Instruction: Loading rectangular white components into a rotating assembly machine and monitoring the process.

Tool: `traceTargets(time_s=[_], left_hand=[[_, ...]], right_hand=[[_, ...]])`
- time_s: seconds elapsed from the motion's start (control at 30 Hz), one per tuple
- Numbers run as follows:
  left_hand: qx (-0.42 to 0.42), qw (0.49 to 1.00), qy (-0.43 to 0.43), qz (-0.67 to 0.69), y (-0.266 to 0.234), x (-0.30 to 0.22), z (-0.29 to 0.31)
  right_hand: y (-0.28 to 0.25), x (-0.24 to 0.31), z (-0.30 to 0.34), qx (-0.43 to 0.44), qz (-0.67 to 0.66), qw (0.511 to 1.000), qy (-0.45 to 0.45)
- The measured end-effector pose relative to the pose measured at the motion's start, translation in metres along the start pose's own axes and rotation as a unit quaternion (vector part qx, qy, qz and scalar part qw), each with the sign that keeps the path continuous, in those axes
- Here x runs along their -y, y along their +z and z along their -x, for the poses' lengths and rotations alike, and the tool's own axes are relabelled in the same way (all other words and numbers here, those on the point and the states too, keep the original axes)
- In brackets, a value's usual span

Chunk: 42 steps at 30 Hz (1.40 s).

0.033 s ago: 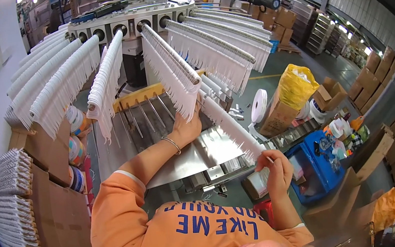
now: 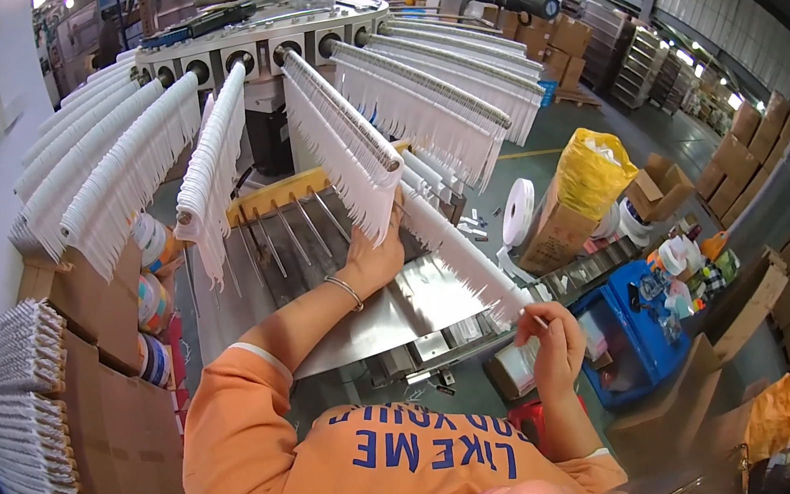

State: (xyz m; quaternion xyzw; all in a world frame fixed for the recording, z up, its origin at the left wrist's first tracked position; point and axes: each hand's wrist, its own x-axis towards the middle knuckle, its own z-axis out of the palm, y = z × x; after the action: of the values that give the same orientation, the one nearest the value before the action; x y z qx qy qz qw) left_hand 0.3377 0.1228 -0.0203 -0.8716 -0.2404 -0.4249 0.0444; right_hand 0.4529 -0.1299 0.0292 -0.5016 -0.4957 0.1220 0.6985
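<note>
My right hand [image 2: 552, 341] is closed, its thumb and fingers pinching the near end of a slanting rod [image 2: 461, 250] packed with thin white fringe-like pieces. Under the end of a fixed rod of the round machine, my left hand [image 2: 376, 252] reaches up; a bracelet circles its wrist. White fringe [image 2: 344, 168] hanging from that fixed rod hides most of its fingers, so whether they grip anything is unclear. The far end of the slanting rod lies close to the fixed rod's tip [image 2: 393, 161].
The machine's round hub [image 2: 266, 48] carries several spokes of white fringe. Below is a metal tray [image 2: 365, 317] with a yellow-edged rack of bare rods [image 2: 277, 195]. A blue crate [image 2: 635, 339], yellow bag [image 2: 597, 173] and cartons stand at right; bundled white rods [image 2: 24, 410] lie at left.
</note>
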Motion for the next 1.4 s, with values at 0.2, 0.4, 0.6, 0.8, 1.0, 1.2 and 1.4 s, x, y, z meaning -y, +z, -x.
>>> traceTargets(time_s=[0.2, 0.4, 0.6, 0.8, 1.0, 1.2, 1.4], left_hand=[[0.082, 0.993, 0.000, 0.085, -0.017, -0.033, 0.006], [0.005, 0.983, 0.108, 0.148, -0.045, -0.062, -0.006], [0.282, 0.956, 0.079, 0.018, -0.038, -0.104, -0.019], [0.634, 0.501, -0.192, 0.556, 0.024, -0.147, -0.013], [0.544, 0.486, -0.233, 0.643, 0.093, -0.239, -0.039], [0.377, 0.582, -0.328, 0.642, 0.165, -0.325, -0.074], [0.196, 0.548, -0.398, 0.709, 0.210, -0.372, -0.098]], right_hand=[[-0.023, -0.030, 0.039, -0.223, -0.098, 0.969, 0.040], [-0.079, -0.057, 0.055, -0.310, -0.215, 0.921, 0.095], [-0.163, -0.106, 0.029, -0.248, -0.236, 0.932, 0.116], [-0.250, -0.131, -0.048, -0.104, -0.035, 0.990, 0.085], [-0.344, -0.127, -0.101, -0.205, 0.066, 0.976, -0.012], [-0.307, -0.163, -0.026, -0.071, -0.003, 0.995, -0.063], [-0.263, -0.174, -0.064, -0.182, -0.076, 0.980, 0.026]])
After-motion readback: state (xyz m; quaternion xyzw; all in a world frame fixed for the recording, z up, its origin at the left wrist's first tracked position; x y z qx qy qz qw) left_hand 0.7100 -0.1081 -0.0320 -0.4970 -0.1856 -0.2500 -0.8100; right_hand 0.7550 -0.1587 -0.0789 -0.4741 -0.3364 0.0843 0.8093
